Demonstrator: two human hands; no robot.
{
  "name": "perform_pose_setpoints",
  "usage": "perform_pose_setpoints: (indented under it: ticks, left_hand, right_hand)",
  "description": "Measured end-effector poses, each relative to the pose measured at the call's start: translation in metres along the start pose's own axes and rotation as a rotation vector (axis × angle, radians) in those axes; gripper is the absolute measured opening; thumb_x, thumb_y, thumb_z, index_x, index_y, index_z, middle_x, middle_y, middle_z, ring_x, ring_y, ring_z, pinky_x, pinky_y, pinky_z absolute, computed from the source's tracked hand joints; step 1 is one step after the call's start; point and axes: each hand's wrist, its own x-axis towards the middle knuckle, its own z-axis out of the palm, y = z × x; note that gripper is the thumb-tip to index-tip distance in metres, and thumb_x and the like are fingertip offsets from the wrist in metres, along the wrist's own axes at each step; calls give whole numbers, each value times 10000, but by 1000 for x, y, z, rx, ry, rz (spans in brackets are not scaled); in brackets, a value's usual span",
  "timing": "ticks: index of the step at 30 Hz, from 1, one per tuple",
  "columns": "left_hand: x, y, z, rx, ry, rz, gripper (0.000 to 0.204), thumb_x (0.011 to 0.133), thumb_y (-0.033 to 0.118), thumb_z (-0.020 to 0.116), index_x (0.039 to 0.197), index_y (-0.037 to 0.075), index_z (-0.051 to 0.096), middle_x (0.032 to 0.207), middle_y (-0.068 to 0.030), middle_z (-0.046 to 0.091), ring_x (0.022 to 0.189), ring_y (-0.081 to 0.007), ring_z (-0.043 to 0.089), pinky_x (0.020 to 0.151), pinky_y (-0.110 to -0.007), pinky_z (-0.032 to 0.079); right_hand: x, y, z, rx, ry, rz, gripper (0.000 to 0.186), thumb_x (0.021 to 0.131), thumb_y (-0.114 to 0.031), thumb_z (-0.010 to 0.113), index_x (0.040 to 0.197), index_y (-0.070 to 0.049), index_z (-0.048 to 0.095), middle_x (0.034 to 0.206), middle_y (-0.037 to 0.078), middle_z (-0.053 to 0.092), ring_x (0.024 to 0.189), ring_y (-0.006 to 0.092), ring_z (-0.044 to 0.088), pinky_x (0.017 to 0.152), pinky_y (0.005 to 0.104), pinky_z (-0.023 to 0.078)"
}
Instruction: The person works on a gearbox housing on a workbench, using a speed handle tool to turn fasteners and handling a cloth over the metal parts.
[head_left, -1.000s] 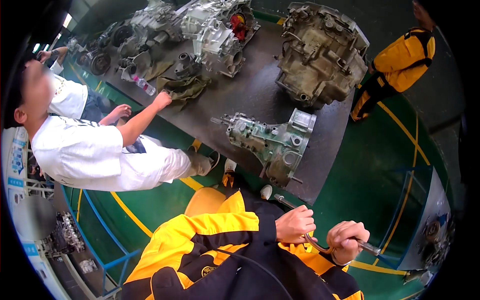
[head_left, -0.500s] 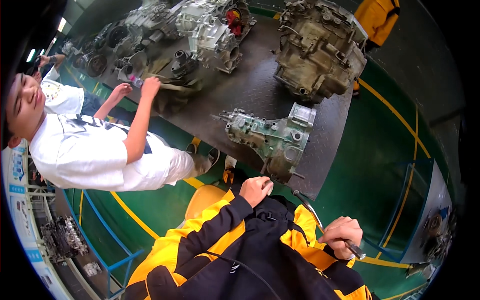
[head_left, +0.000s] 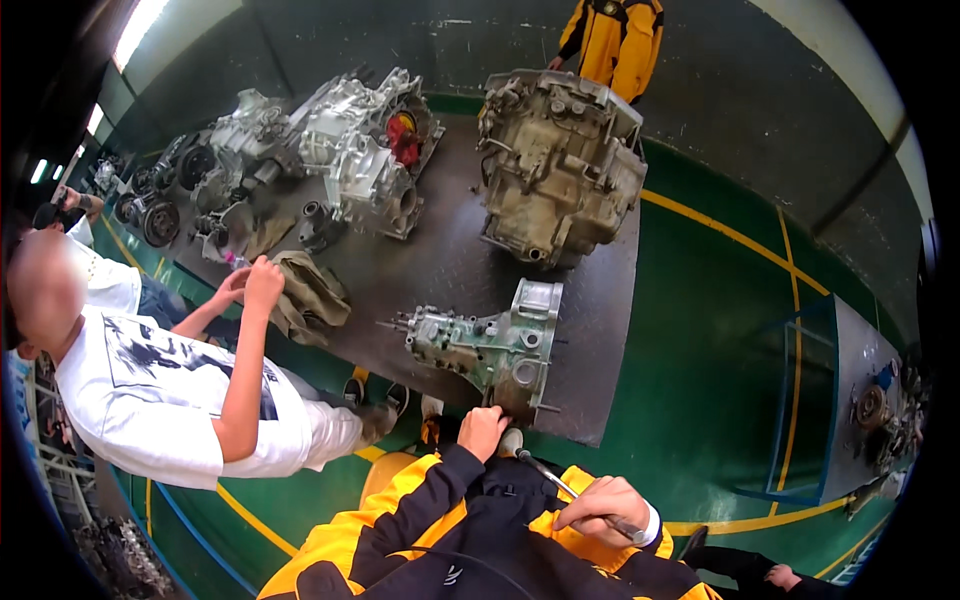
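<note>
A gearbox housing [head_left: 485,345], greenish grey metal, lies on its side near the front edge of the dark metal table. My left hand [head_left: 483,432] is at its near lower edge, fingers curled together; whatever they hold is hidden. In my right hand [head_left: 605,510] is a ratchet wrench [head_left: 548,474] with a long metal handle, gripped near its end. The wrench slants up and left in front of my jacket. Its dark head sits below the gearbox's near edge, apart from the housing as far as I can see.
A large brown-stained transmission [head_left: 560,170] stands behind on the table [head_left: 440,240]. Silvery gear casings [head_left: 360,150] line the far left. At left a person in a white shirt [head_left: 180,390] handles a drab cloth [head_left: 305,295]. Another person in a yellow jacket [head_left: 625,45] stands beyond.
The view has tilted upward, so the table and gearbox appear lower and farther left. My right hand, still gripping the wrench, is slightly nearer the gearbox. My left hand stays by its edge.
</note>
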Motion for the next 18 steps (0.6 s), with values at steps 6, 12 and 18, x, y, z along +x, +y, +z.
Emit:
perform_pose_setpoints:
  ticks: [6, 12, 18]
  left_hand:
    - [-4, -6, 4, 96, 48, 59, 78, 763, 9, 529, 833, 13, 564, 739, -199, 610, 739, -403, 607, 656, -485, 491]
    - [7, 1, -7, -77, 93, -9, 265, 770, 223, 706, 844, -24, 647, 687, -239, 608, 688, -396, 613, 627, -431, 501]
    - [-1, -12, 12, -78, 155, 102, 214, 836, 200, 639, 796, -3, 585, 693, -223, 609, 683, -390, 609, 616, -439, 500]
  right_hand:
    - [7, 2, -1, -63, 34, -121, 177, 917, -82, 521, 906, 49, 639, 611, 81, 596, 536, 233, 613, 518, 285, 477]
    - [23, 5, -14, -64, 162, -123, 310, 936, -206, 552, 793, 50, 653, 511, 81, 560, 419, 199, 576, 439, 275, 460]
    - [52, 4, -16, -130, 233, -84, 144, 682, 27, 537, 766, 45, 653, 573, 113, 620, 425, 198, 583, 442, 259, 449]
